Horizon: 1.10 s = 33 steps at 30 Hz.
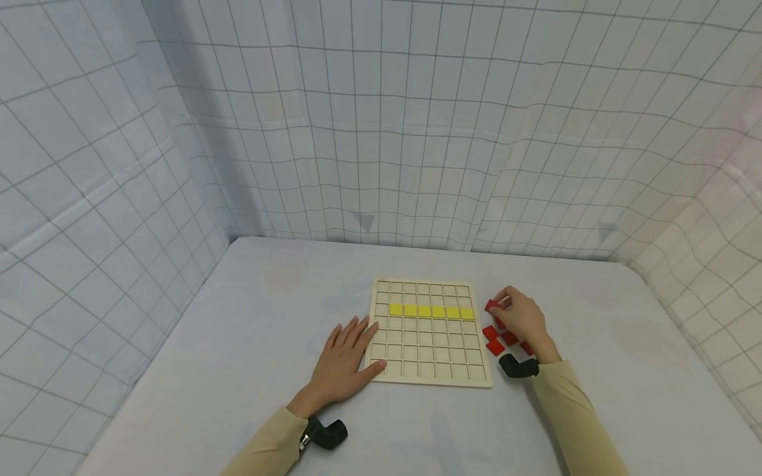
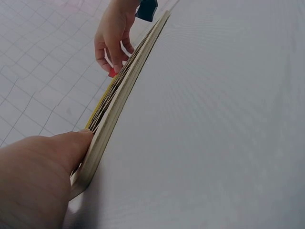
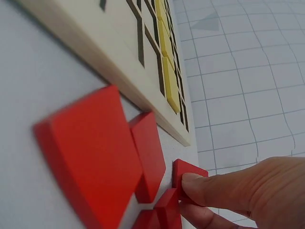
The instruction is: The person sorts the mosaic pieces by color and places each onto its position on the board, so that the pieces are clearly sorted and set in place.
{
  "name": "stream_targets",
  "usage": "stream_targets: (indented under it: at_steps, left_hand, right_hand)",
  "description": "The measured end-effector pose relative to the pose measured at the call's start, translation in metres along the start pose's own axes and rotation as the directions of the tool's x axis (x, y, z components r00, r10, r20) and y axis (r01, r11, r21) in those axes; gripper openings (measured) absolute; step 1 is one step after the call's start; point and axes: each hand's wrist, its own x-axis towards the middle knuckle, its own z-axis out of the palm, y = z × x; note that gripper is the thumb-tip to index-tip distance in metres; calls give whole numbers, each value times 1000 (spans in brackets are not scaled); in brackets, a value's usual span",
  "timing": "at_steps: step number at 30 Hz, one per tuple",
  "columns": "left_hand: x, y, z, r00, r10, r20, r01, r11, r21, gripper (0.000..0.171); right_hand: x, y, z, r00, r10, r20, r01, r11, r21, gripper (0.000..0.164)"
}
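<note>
Presently pinching a red tile (image 1: 491,305) in the right hand (image 1: 524,318) right of the board (image 1: 426,354), resting a straight-fingered left hand (image 1: 342,367) on its left edge, with six yellow tiles (image 1: 424,311) seated inside and loose red tiles (image 1: 495,347) unplaced at its right.

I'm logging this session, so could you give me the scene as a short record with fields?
Board: gridded, flat on the table; its grid is mostly bare
Yellow tiles: six, side by side in one row
Loose red tiles: on the table, by the board's right edge
Left hand: rests at the board's left edge
Right hand: pinches a red tile
</note>
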Motion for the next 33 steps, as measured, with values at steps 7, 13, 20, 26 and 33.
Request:
stream_targets:
  at_steps: [7,13,20,26,33]
  left_hand:
    - [0,0,0,1000,1,2,-1,1000,1,73]
    - [0,1,-1,1000,-1,2,1,1000,-6,73]
    - [0,0,0,1000,0,1,0,1000,2,73]
    - [-1,-1,0,1000,-3,0,3,1000,-8,73]
    - [0,0,-1,1000,-1,-2,1,1000,-11,73]
  right_hand:
    - [-3,3,2,999,0,-35,2,998,58,18]
    - [-6,3,4,995,-18,-96,30,992,126,16]
    - [-13,-12,11,991,-80,-107,95,984,148,18]
    - [-17,-29,18,975,-185,-123,203,968,151,14]
    - [-21,-50,28,962,-259,-91,272,940,206,11]
